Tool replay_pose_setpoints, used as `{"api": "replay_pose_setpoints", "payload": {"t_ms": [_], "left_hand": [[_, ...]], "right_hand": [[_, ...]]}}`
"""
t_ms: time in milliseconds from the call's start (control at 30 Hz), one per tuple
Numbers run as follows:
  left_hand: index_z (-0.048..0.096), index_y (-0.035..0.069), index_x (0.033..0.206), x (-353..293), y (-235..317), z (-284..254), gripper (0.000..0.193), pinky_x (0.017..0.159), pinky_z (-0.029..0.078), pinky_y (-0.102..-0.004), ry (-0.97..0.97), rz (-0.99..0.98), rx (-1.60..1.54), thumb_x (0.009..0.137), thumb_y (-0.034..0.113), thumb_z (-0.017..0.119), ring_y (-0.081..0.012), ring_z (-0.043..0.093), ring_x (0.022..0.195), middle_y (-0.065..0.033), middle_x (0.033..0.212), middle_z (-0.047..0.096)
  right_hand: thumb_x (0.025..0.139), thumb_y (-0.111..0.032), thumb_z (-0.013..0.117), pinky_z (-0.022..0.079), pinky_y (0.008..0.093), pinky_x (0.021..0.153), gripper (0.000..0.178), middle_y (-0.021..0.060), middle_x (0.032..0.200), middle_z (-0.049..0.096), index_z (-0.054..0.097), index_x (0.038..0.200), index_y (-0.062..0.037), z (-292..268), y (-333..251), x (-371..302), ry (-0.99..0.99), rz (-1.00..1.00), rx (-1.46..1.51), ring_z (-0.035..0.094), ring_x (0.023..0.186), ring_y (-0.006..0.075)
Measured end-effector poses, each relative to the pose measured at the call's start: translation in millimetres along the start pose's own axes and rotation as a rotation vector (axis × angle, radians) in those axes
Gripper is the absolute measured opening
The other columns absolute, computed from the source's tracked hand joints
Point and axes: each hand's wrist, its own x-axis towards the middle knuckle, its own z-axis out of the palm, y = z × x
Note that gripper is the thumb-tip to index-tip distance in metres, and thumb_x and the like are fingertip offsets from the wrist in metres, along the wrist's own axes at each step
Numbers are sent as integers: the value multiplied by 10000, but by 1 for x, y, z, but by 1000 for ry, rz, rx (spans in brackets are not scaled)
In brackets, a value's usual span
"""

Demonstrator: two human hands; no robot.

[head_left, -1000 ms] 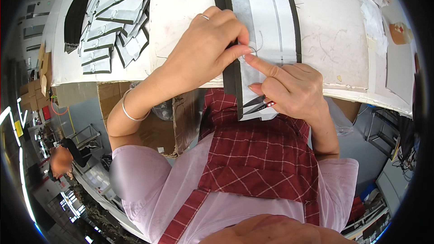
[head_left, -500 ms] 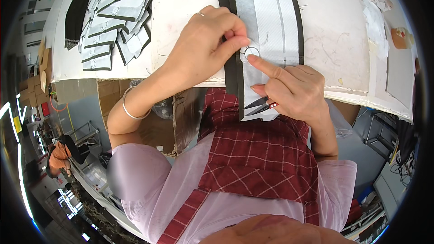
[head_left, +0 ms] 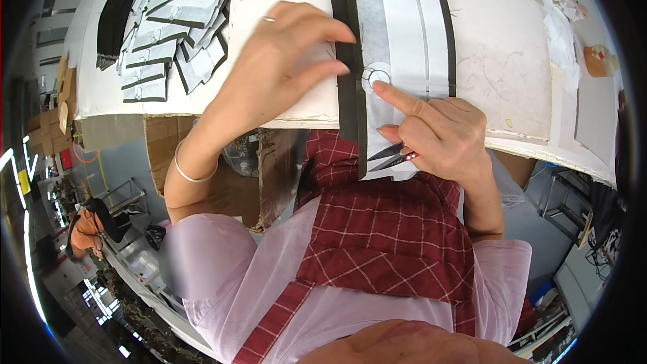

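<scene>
A white fabric panel (head_left: 408,34) with black edges lies lengthwise in front of me, overhanging the table's near edge. Under it and along its left side shows black fabric (head_left: 348,111). A small round white patch with a dark ring (head_left: 378,72) sits on the panel's left half. My right hand (head_left: 446,133) presses the ring with its index fingertip, while its other fingers curl round thread snips (head_left: 404,159) with red dotted handles and dark blades. To the left of the panel, my left hand (head_left: 276,61) is lifted, thumb and fingers apart, holding nothing.
Similar white, black-edged panels (head_left: 158,34) overlap in a pile at the far left of the table (head_left: 509,47), beside a stack of black pieces (head_left: 116,23). White scraps (head_left: 563,40) lie at the right. Cardboard boxes (head_left: 168,148) stand below the table's edge.
My left hand has drawn away to the left from the ring, its thumb and fingers parting. The panel has shifted slightly right, with my right index finger still on the ring.
</scene>
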Motion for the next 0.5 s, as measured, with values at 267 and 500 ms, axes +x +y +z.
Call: {"api": "replay_pose_setpoints", "payload": {"t_ms": [267,500], "left_hand": [[700,82,902,18,-17,6,179,897,443,-390,-235,165,-172,783,164,805,-260,555,977,-24,927,620],[636,44,888,17,-16,9,145,799,480,-385,-128,154,-180,844,123,749,-265,580,884,-48,871,625]], "right_hand": [[783,-242,806,380,257,424,536,103,1092,770,330,579,-105,-2,0,2,-29,5,11,517,446,109],[773,-235,811,381,261,423,535,108,1092,769,329,581,-104,-1,0,1,-26,16,41,509,440,119]]}}
